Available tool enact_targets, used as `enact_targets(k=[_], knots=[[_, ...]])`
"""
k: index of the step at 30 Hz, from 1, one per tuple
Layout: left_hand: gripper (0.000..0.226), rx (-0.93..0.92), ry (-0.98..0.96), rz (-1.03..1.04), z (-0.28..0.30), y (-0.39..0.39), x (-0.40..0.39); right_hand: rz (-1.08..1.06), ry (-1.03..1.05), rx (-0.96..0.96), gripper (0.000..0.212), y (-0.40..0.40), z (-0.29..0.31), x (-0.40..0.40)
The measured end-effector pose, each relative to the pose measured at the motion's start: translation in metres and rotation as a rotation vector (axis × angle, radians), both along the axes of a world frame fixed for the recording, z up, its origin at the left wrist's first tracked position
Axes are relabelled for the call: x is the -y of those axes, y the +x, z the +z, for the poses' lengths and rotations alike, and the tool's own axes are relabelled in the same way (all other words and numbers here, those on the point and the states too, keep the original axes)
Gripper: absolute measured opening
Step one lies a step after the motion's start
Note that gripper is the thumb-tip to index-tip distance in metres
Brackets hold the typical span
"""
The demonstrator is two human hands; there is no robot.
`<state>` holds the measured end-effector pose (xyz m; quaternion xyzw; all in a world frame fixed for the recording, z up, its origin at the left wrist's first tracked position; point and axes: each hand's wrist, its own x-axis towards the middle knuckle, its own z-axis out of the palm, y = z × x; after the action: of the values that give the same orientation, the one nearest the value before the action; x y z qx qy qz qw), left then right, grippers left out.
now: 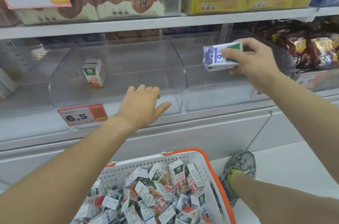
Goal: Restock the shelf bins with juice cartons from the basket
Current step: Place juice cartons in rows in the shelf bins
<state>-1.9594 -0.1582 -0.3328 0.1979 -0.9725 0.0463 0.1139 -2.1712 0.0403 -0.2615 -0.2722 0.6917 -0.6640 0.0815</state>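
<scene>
Juice carton lies sideways, pinched in the right hand over the right bin; left hand hangs released.

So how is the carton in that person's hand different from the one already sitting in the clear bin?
The held carton lies on its side in the air, gripped by the right hand over the right bin; the carton in the bin stands upright on the floor of the left bin, untouched. The held one has blue-purple print, the standing one orange. Both are small white juice cartons with green on them.
</scene>
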Motion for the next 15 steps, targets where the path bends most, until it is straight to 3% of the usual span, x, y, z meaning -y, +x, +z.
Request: enact_targets(k=[5, 9, 12, 15], knots=[[0.037, -0.211, -0.183, -0.048, -0.02, 0.0, 0.003, 0.017, 0.442, -0.447, 0.045, -0.046, -0.004, 0.06], [0.026, -0.255, -0.205, -0.065, -0.024, -0.004, 0.006, 0.25, 0.661, -0.478, 0.07, -0.07, -0.018, 0.127], [0.023, -0.271, -0.198, -0.061, -0.024, -0.006, 0.006, 0.319, 0.694, -0.509, 0.09, -0.086, -0.029, 0.164], [0.023, -0.274, -0.187, -0.056, -0.024, -0.006, 0.006, 0.357, 0.702, -0.503, 0.085, -0.1, -0.042, 0.184]])
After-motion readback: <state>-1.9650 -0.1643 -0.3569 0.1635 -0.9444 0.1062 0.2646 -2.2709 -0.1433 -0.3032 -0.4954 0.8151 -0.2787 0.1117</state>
